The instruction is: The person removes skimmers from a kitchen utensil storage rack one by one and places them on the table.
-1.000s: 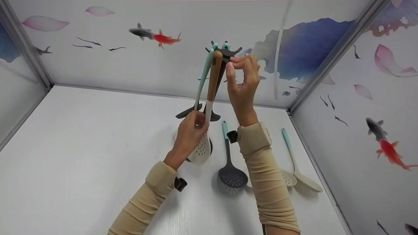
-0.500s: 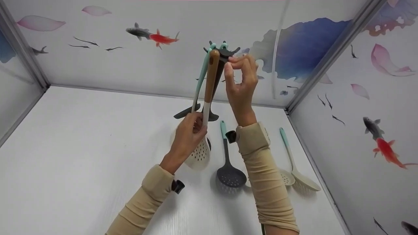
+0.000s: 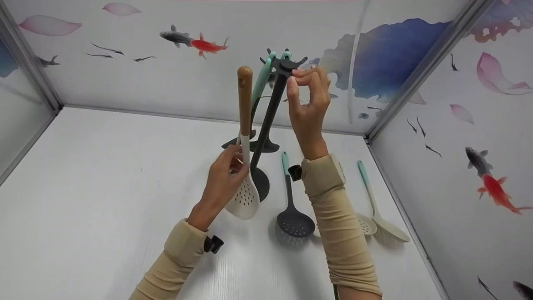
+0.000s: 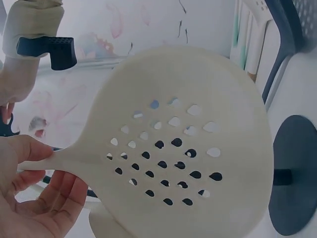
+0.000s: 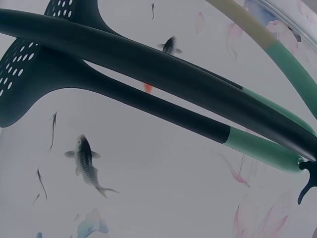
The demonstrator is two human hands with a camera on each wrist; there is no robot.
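My left hand [image 3: 222, 175] pinches the pale neck of a slotted spoon [image 3: 243, 202], its brown handle [image 3: 245, 100] pointing up. In the left wrist view the spoon's broad perforated head [image 4: 198, 119] fills the middle, thumb and fingers of the left hand [image 4: 44, 193] around the neck. With thumb and forefinger, my right hand [image 3: 310, 100] pinches the hooked top of a dark utensil stand [image 3: 272, 112]. Mint-handled utensils hang from its hooks; one shows a dark slotted head [image 5: 20, 84] in the right wrist view. The right hand is out of that view.
On the white table lie a dark skimmer [image 3: 295, 223] with a mint handle and a cream utensil [image 3: 389, 229] with a mint handle. A perforated cream utensil [image 3: 366, 226] is partly behind my right sleeve. Printed panels [image 3: 125, 75] enclose the table.
My left hand has moved left and slightly down with the slotted spoon, whose handle now stands apart from the stand's post. The right hand stays at the stand's top.
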